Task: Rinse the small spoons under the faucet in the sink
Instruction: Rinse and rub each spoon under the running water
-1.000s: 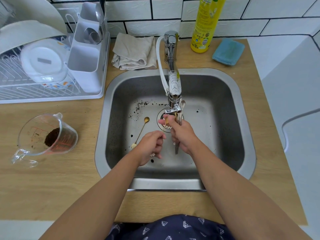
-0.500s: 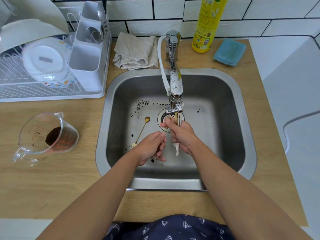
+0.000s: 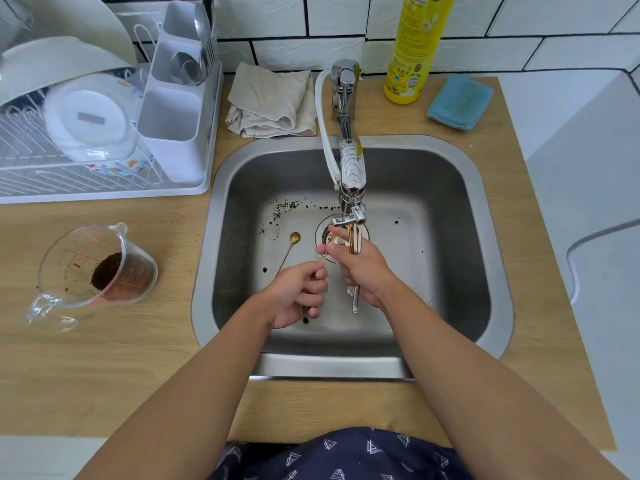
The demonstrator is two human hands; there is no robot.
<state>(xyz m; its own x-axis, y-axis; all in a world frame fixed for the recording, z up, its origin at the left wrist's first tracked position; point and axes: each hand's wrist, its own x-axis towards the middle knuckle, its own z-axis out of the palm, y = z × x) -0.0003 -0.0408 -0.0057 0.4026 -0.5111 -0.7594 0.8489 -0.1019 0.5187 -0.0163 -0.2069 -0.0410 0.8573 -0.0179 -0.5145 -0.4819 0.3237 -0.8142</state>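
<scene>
Inside the sink, just under the faucet spout, the right hand curls its grip round a bundle of small spoons, handles pointing away from the spout. Beside it the left hand, now nearer than before, pinches a thin spoon handle, while a gold spoon lies left of the drain.
</scene>
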